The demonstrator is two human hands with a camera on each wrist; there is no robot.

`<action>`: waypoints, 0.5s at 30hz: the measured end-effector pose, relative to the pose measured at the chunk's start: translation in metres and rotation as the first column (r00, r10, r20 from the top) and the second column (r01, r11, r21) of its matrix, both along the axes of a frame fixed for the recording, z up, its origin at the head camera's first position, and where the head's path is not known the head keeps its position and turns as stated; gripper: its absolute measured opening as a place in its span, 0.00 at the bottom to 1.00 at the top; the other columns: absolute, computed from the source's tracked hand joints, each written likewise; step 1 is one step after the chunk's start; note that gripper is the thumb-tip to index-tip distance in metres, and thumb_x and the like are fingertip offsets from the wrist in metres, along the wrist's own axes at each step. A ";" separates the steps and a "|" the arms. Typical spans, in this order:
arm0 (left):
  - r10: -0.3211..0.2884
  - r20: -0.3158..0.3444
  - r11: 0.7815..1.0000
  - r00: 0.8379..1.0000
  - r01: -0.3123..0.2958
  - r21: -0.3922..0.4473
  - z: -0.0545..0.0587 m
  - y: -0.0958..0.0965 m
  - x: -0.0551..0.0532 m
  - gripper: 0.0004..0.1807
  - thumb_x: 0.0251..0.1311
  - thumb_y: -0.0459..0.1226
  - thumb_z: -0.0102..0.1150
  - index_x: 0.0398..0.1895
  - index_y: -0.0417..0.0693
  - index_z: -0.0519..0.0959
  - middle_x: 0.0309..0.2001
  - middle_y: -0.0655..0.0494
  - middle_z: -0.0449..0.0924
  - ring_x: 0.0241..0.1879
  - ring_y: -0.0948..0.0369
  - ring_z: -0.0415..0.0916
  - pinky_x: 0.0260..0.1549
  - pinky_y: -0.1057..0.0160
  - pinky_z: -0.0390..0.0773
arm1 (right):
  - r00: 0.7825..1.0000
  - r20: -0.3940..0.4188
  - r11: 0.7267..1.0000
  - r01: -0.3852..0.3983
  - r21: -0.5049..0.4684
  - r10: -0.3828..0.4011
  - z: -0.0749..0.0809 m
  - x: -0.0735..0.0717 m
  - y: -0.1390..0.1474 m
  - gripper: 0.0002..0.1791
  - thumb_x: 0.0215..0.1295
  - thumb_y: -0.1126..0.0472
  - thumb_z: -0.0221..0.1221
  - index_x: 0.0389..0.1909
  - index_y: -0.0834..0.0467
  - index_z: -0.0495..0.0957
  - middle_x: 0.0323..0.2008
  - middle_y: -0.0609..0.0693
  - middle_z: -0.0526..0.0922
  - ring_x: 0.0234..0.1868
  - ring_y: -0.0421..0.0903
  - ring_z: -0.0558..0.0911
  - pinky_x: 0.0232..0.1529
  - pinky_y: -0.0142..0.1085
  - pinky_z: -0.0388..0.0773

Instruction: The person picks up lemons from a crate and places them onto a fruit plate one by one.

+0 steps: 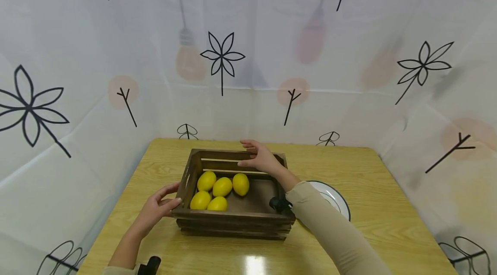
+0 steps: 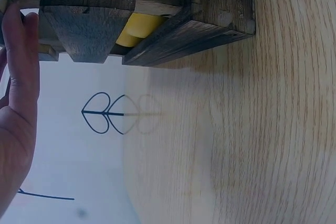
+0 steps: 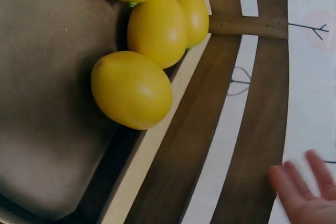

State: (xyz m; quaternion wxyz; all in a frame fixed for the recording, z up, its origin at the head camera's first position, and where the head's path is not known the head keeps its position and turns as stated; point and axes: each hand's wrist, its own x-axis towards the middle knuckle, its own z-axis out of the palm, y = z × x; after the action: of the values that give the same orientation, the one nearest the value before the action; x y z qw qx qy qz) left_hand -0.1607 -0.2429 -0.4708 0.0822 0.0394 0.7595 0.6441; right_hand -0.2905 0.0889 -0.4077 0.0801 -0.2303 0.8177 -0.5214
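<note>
A dark brown wooden crate (image 1: 234, 223) with slatted sides stands on the table. Several yellow lemons (image 1: 222, 187) lie in its left and middle part, one of them (image 3: 131, 90) near the far wall in the right wrist view. My left hand (image 1: 155, 208) touches the crate's left side near the front corner, fingers mostly straight; in the left wrist view its fingers (image 2: 23, 61) lie along the wood. Over the crate's far wall, my right hand (image 1: 264, 160) hovers with fingers extended and nothing in them. The right forearm crosses the crate's right side.
A white plate (image 1: 341, 201) with a dark rim lies right of the crate, partly behind the right sleeve. The light wooden table (image 1: 361, 171) meets white patterned cloth (image 1: 248, 111) at the back and sides.
</note>
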 end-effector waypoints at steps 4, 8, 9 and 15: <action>-0.004 0.002 1.000 1.000 0.004 0.002 0.001 0.000 0.000 0.29 0.64 0.38 0.56 0.67 0.44 0.62 0.63 0.39 0.61 0.46 0.61 0.77 0.36 0.55 0.76 | 0.999 -0.020 0.999 -0.037 -0.023 0.036 0.000 0.000 0.000 0.35 0.52 0.63 0.69 0.63 0.55 0.68 0.57 0.56 0.71 0.57 0.53 0.71 0.55 0.43 0.68; -0.001 0.007 1.000 1.000 0.001 0.002 0.001 0.000 0.000 0.29 0.63 0.39 0.56 0.67 0.45 0.62 0.63 0.39 0.61 0.46 0.61 0.77 0.36 0.55 0.76 | 0.991 -0.010 0.990 -0.135 -0.031 0.135 -0.001 -0.001 0.001 0.35 0.54 0.65 0.67 0.63 0.58 0.67 0.58 0.61 0.70 0.58 0.56 0.70 0.55 0.46 0.67; 0.000 0.009 1.000 1.000 0.000 0.002 0.001 0.000 0.000 0.29 0.64 0.39 0.56 0.67 0.45 0.62 0.63 0.39 0.61 0.46 0.61 0.77 0.37 0.55 0.76 | 0.987 -0.006 0.987 -0.161 -0.024 0.161 -0.002 -0.001 0.001 0.34 0.54 0.65 0.66 0.64 0.59 0.66 0.59 0.62 0.69 0.58 0.57 0.69 0.56 0.46 0.67; 0.006 0.016 1.000 1.000 -0.006 -0.002 0.001 0.000 0.000 0.29 0.63 0.39 0.56 0.67 0.46 0.63 0.63 0.40 0.61 0.46 0.61 0.76 0.37 0.55 0.76 | 0.966 0.025 0.966 -0.257 0.023 0.256 -0.006 -0.005 -0.001 0.34 0.56 0.66 0.65 0.64 0.63 0.64 0.59 0.63 0.68 0.59 0.59 0.69 0.56 0.48 0.66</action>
State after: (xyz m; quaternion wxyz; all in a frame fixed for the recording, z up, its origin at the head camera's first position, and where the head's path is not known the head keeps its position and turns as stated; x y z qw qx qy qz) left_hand -0.1609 -0.2427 -0.4699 0.0862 0.0318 0.7595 0.6439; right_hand -0.2956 0.0880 -0.4135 0.1587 -0.3275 0.7867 -0.4986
